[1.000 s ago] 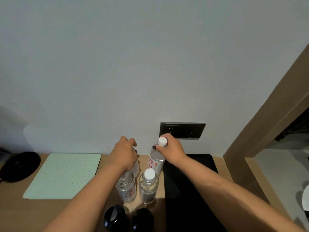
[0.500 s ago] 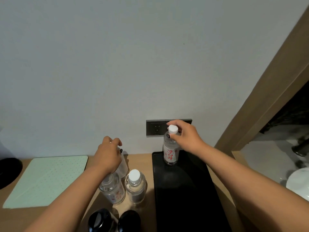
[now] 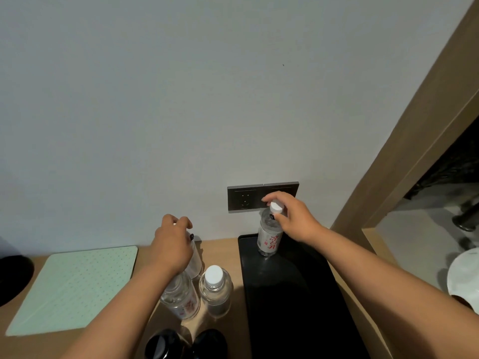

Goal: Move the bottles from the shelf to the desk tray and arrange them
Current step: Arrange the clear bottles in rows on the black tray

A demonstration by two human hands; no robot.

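The red-labelled water bottle [image 3: 269, 238] stands upright at the black tray's [image 3: 290, 301] far left corner, the right hand [image 3: 294, 220] pinching its white cap [image 3: 276, 208]. Release straight upward. The left hand [image 3: 172, 246] seemingly grips another bottle [image 3: 195, 259] on the desk [image 3: 223, 251].

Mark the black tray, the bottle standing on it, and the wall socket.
black tray [image 3: 290, 301], head view, bare floor.
bottle [image 3: 269, 239], head view, red-lettered label.
wall socket [image 3: 243, 199], head view, left plate.
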